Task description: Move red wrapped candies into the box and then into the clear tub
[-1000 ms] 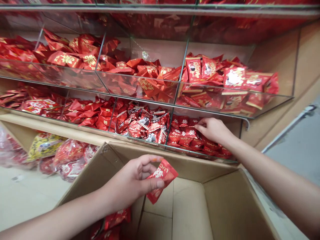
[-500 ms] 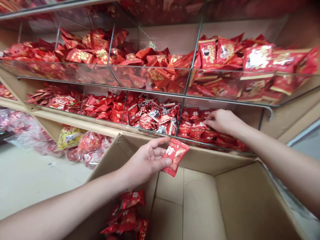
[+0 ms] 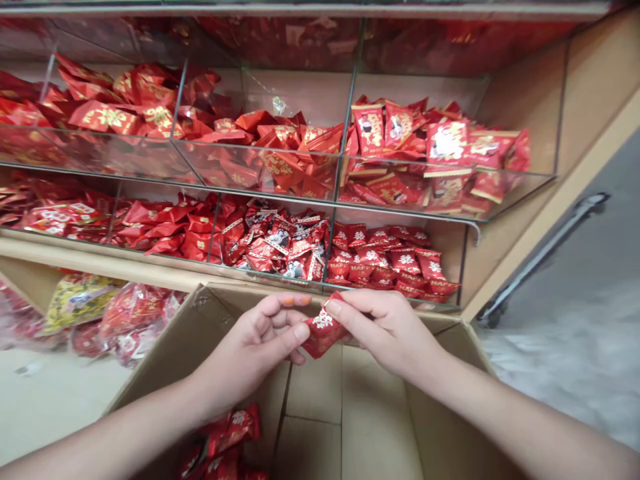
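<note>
A red candy packet [image 3: 323, 333] with a white printed character is held over the open cardboard box. My left hand [image 3: 267, 337] pinches its left edge between thumb and fingers. From the other side my right hand [image 3: 387, 327] grips the packet's upper right corner, hiding part of it. Whether a second packet sits between the hands I cannot tell. Just beyond, a clear-fronted bin holds similar red candy packets [image 3: 400, 261]. Several more red packets [image 3: 233, 430] lie at the bottom left inside the box [image 3: 375, 413], partly covered by my left forearm.
Shelves with clear dividers [image 3: 345, 113] hold more red packets in compartments. Bagged candies [image 3: 133, 313] and a yellow bag [image 3: 77, 300] fill the low shelf at left. A wooden side panel [image 3: 590, 100] closes the shelf at right.
My right hand has come out of the lower right bin and taken hold of the packet in my left hand. The view has shifted to the right.
</note>
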Demonstrator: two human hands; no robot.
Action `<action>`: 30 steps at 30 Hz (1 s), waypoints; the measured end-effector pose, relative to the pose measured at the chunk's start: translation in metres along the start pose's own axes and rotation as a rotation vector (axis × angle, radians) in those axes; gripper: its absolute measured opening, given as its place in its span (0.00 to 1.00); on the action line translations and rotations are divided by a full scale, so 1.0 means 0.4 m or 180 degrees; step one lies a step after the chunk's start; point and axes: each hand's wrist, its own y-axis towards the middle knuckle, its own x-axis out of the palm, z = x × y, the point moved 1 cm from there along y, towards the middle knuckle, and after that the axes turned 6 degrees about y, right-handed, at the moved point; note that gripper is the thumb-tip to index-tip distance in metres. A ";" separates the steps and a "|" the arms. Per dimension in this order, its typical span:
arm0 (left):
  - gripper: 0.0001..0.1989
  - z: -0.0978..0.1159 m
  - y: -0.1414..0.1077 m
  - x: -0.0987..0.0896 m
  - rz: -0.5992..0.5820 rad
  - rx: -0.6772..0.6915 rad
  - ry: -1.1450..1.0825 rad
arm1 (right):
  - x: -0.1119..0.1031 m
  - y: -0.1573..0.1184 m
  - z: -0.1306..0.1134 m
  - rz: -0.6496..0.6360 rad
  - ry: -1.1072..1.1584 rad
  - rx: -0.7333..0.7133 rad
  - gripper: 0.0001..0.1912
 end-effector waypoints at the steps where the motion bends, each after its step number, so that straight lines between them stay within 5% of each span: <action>1: 0.17 0.002 0.000 0.002 -0.0066 0.0010 -0.0077 | -0.003 -0.005 -0.003 0.0062 -0.0105 -0.0116 0.18; 4: 0.16 0.011 0.001 0.011 -0.0310 -0.0090 -0.0277 | -0.002 -0.019 -0.006 0.0010 0.0024 -0.0011 0.17; 7: 0.15 0.021 0.001 0.019 -0.0596 -0.0475 -0.0789 | 0.001 -0.029 -0.002 -0.0164 0.1037 0.0180 0.13; 9: 0.15 0.026 0.000 0.021 -0.0750 -0.0741 -0.1273 | -0.001 -0.030 -0.002 -0.0386 0.1795 0.0029 0.24; 11: 0.13 0.025 -0.003 0.021 -0.0825 -0.0972 -0.1534 | -0.005 -0.027 -0.002 -0.0474 0.2102 -0.0046 0.25; 15: 0.13 0.010 -0.007 0.021 -0.0740 -0.1134 -0.1043 | -0.010 -0.018 0.006 -0.0029 0.1737 0.0481 0.07; 22: 0.19 0.010 -0.008 0.044 -0.0459 -0.0198 -0.0033 | 0.000 -0.025 0.032 0.0268 0.1197 0.0858 0.15; 27: 0.13 0.009 -0.020 0.036 -0.0456 -0.0640 0.0400 | -0.015 -0.047 0.020 -0.0073 0.0419 0.0402 0.10; 30: 0.15 0.014 -0.024 0.022 -0.0806 -0.0845 0.0232 | -0.031 -0.074 -0.013 -0.0611 -0.0199 -0.0371 0.22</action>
